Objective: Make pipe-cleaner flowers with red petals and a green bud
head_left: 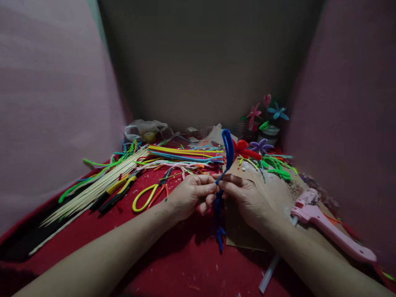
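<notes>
Near the middle of the head view, a blue pipe cleaner (228, 149) rises from between my fingertips, bent into a narrow upright loop. My left hand (194, 193) is closed in a pinch on its lower end. Close against it, my right hand (243, 192) pinches the same piece with thumb and fingers. More blue pipe cleaner pieces (219, 235) show just below my hands; whether they join the held one is hidden. Behind the loop and slightly right is a red pipe cleaner flower (246, 149).
Left lie bamboo skewers (95, 185), pliers (119, 192) and yellow-orange scissors (148, 198). A pipe cleaner bundle (185, 152) lies behind. Right are a cardboard sheet (244, 231), a pink glue gun (334, 233), a purple flower (261, 145) and a jar (269, 134) near finished flowers.
</notes>
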`<move>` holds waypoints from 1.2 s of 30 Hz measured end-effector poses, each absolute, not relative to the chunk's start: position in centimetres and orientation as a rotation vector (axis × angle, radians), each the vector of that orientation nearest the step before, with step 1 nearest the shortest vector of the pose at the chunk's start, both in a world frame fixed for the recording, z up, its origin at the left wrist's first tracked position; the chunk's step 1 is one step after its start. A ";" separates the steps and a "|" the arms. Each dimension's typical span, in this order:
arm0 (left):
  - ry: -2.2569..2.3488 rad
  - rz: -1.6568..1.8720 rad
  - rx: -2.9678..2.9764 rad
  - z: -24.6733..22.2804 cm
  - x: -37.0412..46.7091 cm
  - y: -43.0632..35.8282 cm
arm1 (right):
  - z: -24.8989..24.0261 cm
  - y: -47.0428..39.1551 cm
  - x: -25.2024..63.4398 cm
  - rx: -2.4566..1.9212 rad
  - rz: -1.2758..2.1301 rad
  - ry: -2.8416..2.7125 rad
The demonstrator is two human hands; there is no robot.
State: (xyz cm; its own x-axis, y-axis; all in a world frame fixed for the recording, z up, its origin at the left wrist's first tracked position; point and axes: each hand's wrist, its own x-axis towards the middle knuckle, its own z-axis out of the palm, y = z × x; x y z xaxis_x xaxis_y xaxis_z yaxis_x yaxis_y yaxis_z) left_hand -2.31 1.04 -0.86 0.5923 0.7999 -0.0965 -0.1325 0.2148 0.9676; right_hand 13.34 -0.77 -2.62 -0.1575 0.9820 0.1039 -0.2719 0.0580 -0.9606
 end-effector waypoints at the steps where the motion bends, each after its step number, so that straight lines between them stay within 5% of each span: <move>1: 0.685 0.720 1.184 -0.8 -2.3 1.0 | -2.7 -0.7 13.3 -0.846 1.399 -1.161; 12: 0.630 0.784 1.121 -0.3 -2.3 0.4 | 0.9 -2.2 13.1 -1.025 1.195 -1.348; 20: 0.420 0.631 1.003 -0.4 -2.7 0.9 | -1.2 -1.1 13.6 -0.844 1.258 -1.359; 36: 0.906 0.805 1.619 -0.2 -2.0 0.1 | -2.3 -0.8 13.0 -0.794 1.319 -1.029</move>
